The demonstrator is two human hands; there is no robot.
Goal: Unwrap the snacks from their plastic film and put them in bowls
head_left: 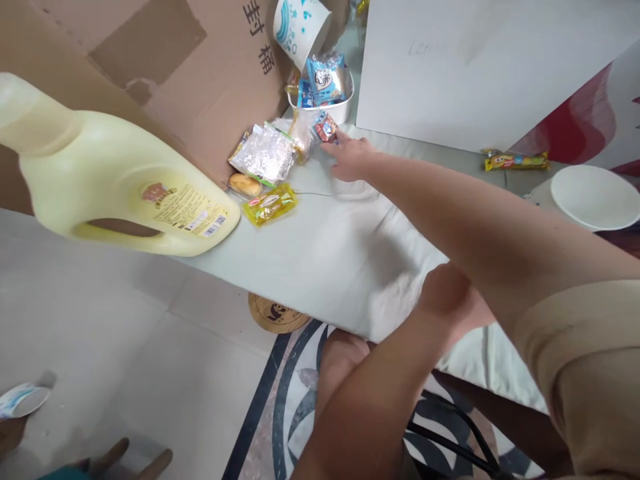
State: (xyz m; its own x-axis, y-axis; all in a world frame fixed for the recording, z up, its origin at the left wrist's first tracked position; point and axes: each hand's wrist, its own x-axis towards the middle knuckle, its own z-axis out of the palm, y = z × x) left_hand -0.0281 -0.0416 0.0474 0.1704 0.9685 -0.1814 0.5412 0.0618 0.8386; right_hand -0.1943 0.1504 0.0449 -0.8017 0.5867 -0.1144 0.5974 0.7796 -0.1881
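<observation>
My right hand reaches across to the far side of the grey cloth-covered table. Its thumb and a finger close on the edge of a small red-and-blue snack packet. Just behind that packet stands a white paper tub filled with blue snack packets. To its left lie a silvery snack bag, a wrapped bread roll and a yellow snack packet. My left hand is low, beneath my right forearm, near the cloth; its fingers are hidden.
A large pale-yellow jug stands at the left against a cardboard box. A patterned paper cup tilts above the tub. On the right are a white board, a yellow wrapped stick and a white tub.
</observation>
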